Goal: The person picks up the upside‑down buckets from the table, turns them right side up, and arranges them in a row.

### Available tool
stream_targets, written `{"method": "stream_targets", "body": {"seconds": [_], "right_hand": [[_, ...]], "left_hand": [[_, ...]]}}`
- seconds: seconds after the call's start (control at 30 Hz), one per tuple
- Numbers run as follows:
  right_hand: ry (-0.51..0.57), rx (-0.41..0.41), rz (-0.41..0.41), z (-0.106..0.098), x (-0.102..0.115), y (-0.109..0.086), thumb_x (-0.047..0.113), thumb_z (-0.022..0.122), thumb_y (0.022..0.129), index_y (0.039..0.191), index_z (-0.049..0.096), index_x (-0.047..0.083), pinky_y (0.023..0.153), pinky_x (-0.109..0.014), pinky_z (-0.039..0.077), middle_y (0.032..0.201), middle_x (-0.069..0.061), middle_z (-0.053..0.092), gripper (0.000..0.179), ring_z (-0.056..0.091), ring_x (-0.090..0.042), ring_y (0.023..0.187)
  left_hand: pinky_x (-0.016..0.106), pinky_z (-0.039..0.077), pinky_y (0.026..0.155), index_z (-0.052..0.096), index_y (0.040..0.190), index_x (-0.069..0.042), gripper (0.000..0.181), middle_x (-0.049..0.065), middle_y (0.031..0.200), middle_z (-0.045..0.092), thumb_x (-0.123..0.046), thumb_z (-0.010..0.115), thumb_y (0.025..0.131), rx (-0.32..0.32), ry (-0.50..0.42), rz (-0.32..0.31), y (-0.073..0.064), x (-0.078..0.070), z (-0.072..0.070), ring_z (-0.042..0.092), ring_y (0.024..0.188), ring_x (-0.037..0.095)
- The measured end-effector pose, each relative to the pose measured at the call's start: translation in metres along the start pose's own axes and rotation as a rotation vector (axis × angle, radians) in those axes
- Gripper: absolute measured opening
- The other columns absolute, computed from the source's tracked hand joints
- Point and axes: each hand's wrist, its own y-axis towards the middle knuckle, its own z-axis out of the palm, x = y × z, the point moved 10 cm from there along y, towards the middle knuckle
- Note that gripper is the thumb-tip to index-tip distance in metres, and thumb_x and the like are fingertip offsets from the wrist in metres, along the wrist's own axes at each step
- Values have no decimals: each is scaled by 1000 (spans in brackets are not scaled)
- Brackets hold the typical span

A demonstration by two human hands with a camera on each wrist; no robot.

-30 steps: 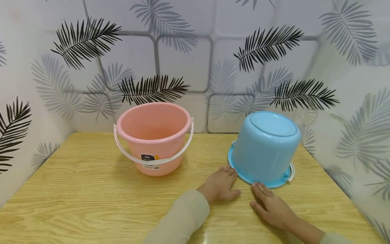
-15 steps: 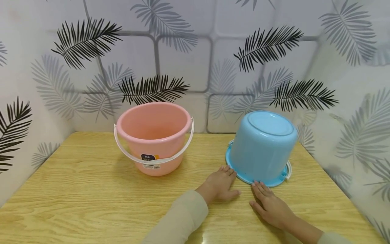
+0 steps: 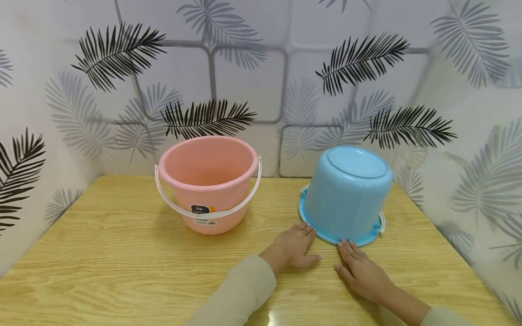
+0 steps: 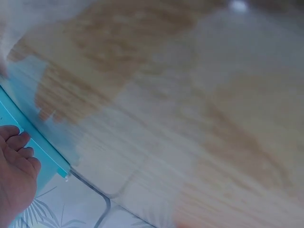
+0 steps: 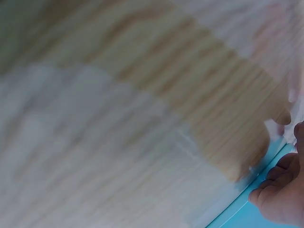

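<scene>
A light blue bucket [image 3: 346, 199] stands upside down on the right side of the wooden table, its base up and its rim on the tabletop. Its white handle [image 3: 382, 222] shows at the right of the rim. My left hand [image 3: 294, 246] lies palm down, fingertips at the near left of the rim. Fingers extended, my right hand [image 3: 363, 274] touches the front of the rim [image 3: 326, 236]. In the left wrist view the left hand [image 4: 16, 175] overlaps the bucket's blue edge [image 4: 35, 137]. The right wrist view has the right hand [image 5: 280, 190] against the blue rim.
A pink bucket [image 3: 212, 203] stands upright left of centre, its white handle [image 3: 228, 213] hanging across the front over a label. Behind the wooden table [image 3: 102, 262] rises a wall [image 3: 244, 72] with leaf-patterned covering.
The blue bucket has slid left and slightly back, with its handle turning along. Both hands stay nearly in place at its rim. The pink bucket has not moved.
</scene>
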Motion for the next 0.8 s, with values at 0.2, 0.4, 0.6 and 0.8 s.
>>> {"method": "stream_targets", "body": {"seconds": [0.2,0.4,0.6,0.8], "right_hand": [[19,16,15,0,-1,1,28,51,95,132,41,-14,103,-57,33,139,-31,38,56,34,-47,130],[37,30,29,2,-1,2,28,48,96,132,40,-15,104,-57,32,139,-32,37,56,32,-48,131],[47,27,42,0,0,4,28,48,97,131,40,-16,100,-58,35,138,-33,37,56,32,-50,130],[55,18,38,-4,1,5,27,48,97,130,40,-17,99,-59,36,138,-34,37,56,32,-51,128]], "left_hand": [[27,18,117,34,144,-11,70,4,150,33,-58,37,92,-17,12,8,-3,-1,-1,23,142,18],[28,19,117,34,143,-10,70,5,150,34,-58,37,93,-26,0,19,-6,-2,-2,24,142,19],[28,21,116,36,143,-10,70,5,149,36,-58,36,93,-35,11,37,-10,-3,-2,26,141,20],[28,22,116,36,142,-10,69,4,148,36,-58,35,93,-30,17,49,-14,-4,-2,27,141,19]]}}
